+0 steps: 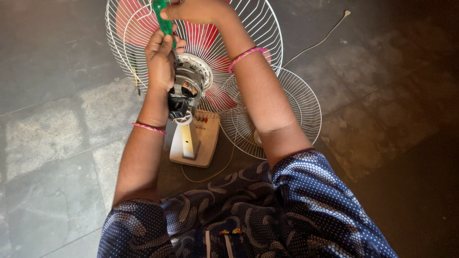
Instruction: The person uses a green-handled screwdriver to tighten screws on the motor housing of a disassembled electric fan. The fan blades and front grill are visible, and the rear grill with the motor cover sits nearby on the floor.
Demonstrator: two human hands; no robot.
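At the top centre, the right hand (198, 10) grips the green screwdriver (162, 21) from above, while the left hand (161, 62) just below clasps the fan motor (187, 88).

The fan guard (143, 52) and the loose second grille (287, 119) are thin wire with a smooth white coating, while the blades (210, 40) behind look like glossy red-pink plastic and the bared motor (187, 88) shows dull grey metal with black plastic beneath. The screwdriver handle (163, 21) is shiny translucent green plastic, the fan base (201, 143) smooth matt cream plastic. The floor (52, 138) is rough, worn grey stone, the person's garment (287, 210) soft printed cloth.
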